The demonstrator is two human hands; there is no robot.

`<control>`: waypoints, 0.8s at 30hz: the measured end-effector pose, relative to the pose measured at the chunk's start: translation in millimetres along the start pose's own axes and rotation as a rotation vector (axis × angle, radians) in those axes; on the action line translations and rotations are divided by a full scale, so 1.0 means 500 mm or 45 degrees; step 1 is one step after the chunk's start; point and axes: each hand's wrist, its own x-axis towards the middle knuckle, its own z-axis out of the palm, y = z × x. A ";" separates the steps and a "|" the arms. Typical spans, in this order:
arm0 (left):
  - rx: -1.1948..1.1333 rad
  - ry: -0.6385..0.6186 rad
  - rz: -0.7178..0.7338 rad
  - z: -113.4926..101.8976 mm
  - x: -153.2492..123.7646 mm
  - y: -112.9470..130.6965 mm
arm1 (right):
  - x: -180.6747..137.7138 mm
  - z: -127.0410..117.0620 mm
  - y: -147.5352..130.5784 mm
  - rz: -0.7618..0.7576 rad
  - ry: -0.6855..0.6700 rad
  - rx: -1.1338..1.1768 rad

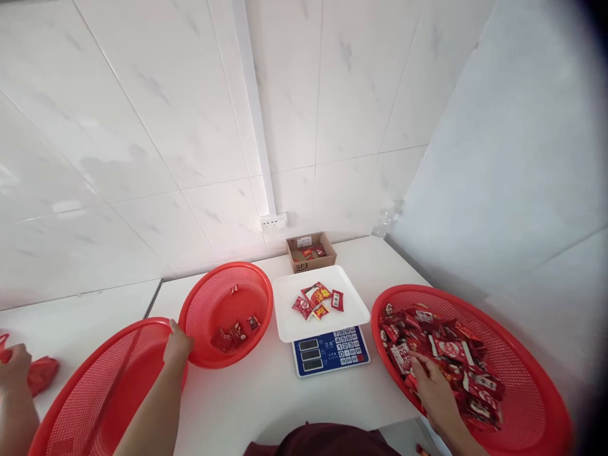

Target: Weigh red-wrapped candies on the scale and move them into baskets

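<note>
My left hand (178, 347) is closed at the rim of the large red mesh basket (90, 358) on the left, where it meets a smaller red basket (228, 360). Its fingertips are partly hidden. My right hand (431, 383) reaches into the right red basket (527, 386), fingers closed at a red snack packet (401, 356) among many similar ones. Between the baskets stands a digital scale (331, 351) with a white tray (289, 323). Several red packets (317, 293) lie on that tray. A few packets (232, 335) are in the small basket.
Behind the scale sits a cardboard box (311, 261) with packets inside. At far left, another person's hand (14, 367) is beside a red plastic bag (44, 373). A tiled wall with a socket (274, 222) bounds the white table (237, 405); a side wall rises at right.
</note>
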 end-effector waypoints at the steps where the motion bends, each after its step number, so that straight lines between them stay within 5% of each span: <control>1: -0.003 -0.002 -0.004 -0.005 0.002 -0.004 | -0.001 0.000 -0.003 0.010 -0.005 0.011; 4: 0.026 -0.060 -0.023 -0.023 0.011 -0.019 | -0.008 -0.001 -0.013 0.027 -0.030 0.031; 8: 0.225 -0.169 0.179 -0.042 0.020 -0.046 | -0.011 -0.003 -0.018 0.009 -0.047 -0.034; 16: 0.600 -0.076 0.572 -0.041 -0.001 -0.057 | -0.007 -0.001 -0.019 0.063 -0.045 0.008; 24: 0.725 0.019 0.457 -0.027 -0.018 -0.041 | -0.013 -0.004 -0.034 0.099 -0.055 0.024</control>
